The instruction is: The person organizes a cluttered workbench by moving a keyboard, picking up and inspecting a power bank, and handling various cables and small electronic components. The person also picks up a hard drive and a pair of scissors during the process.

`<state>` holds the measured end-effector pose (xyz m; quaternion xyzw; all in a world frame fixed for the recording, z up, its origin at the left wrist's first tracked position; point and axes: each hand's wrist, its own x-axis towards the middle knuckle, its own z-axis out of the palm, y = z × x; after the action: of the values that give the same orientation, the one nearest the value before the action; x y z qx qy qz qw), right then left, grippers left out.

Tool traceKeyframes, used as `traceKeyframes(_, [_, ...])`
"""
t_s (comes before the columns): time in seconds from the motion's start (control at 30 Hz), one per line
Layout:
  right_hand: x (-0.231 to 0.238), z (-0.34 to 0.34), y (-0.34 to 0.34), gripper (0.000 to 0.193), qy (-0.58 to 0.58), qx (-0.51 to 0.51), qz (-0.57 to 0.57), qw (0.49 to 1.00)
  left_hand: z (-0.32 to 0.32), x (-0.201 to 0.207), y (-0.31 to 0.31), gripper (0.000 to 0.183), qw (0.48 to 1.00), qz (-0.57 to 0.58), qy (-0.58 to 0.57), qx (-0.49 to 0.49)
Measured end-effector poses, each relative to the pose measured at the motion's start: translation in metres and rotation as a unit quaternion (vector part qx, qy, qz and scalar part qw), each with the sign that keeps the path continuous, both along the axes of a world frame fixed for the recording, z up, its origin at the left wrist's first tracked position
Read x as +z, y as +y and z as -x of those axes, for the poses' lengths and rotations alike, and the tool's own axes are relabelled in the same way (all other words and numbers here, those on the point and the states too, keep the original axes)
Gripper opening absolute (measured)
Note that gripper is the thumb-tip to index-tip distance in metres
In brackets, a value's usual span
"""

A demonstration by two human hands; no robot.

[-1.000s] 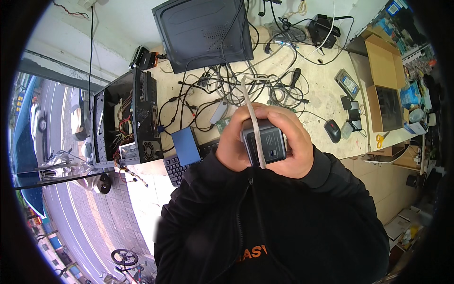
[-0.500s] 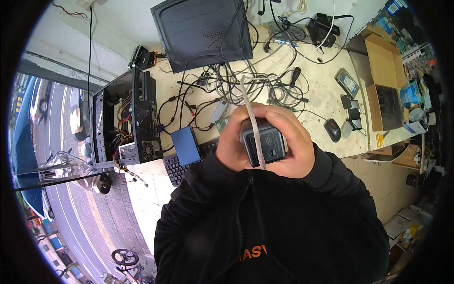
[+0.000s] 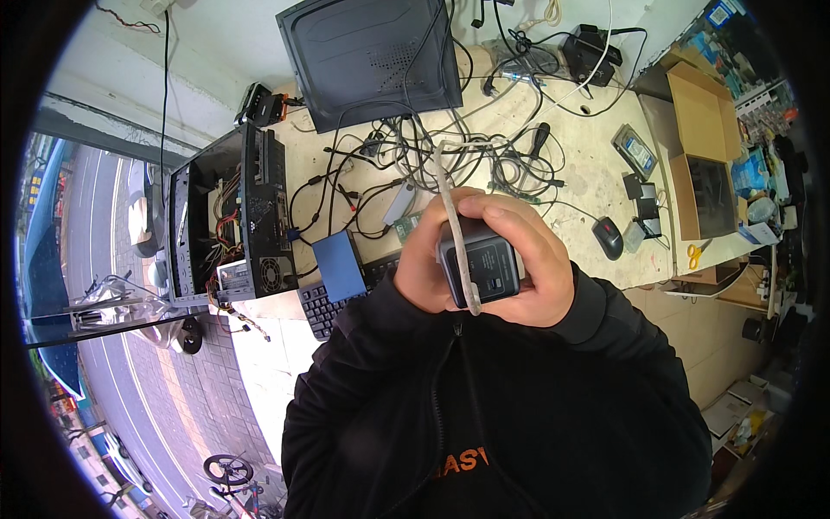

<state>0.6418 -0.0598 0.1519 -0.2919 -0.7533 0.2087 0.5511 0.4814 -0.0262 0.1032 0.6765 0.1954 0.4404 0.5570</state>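
My left hand and my right hand are wrapped round a dark, box-shaped device in front of my chest. Its black end face, with a small port-like opening, is turned up toward me. The fingers of both hands come together at its far side, and its lower part is hidden by them. A greyish-white cord or strap runs across the front of the device; I cannot tell whether it is attached. Beneath my left forearm, a blue flat box lies over a black keyboard.
An opened computer case stands at the left. Tangled black cables cover the table's middle, with a dark panel behind. Rightward lie a mouse, a hard drive, yellow scissors and an open cardboard box.
The device has shifted and turned slightly between my hands. The lower end of the pale cord has moved a little left. Both hands keep their hold.
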Motion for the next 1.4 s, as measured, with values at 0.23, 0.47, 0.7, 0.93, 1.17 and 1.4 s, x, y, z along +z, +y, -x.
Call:
traceKeyframes(0.23, [-0.001, 0.0, 0.0, 0.086, -0.001, 0.0, 0.002, 1.0, 0.001, -0.002, 0.002, 0.07, 0.999, 0.049, -0.002, -0.024])
traceKeyframes(0.47, [-0.001, 0.001, 0.0, 0.085, -0.003, -0.002, 0.002, 1.0, 0.0, 0.002, 0.001, 0.071, 1.0, -0.017, -0.001, -0.005])
traceKeyframes(0.7, [-0.005, -0.007, -0.004, 0.087, -0.02, -0.037, 0.095, 0.995, 0.006, 0.001, -0.008, 0.073, 0.992, -0.029, 0.081, 0.096])
traceKeyframes(0.93, [-0.024, -0.021, 0.011, 0.093, 0.414, 0.145, 0.384, 0.812, 0.007, 0.034, -0.015, 0.088, 0.921, -0.207, 0.209, 0.255])
traceKeyframes(1.17, [-0.03, -0.027, 0.015, 0.088, 0.429, 0.223, 0.353, 0.801, 0.008, 0.031, -0.018, 0.102, 0.91, -0.261, 0.201, 0.253])
traceKeyframes(1.4, [-0.024, -0.029, 0.015, 0.089, 0.401, 0.221, 0.344, 0.82, 0.006, 0.026, -0.02, 0.095, 0.907, -0.26, 0.196, 0.266])
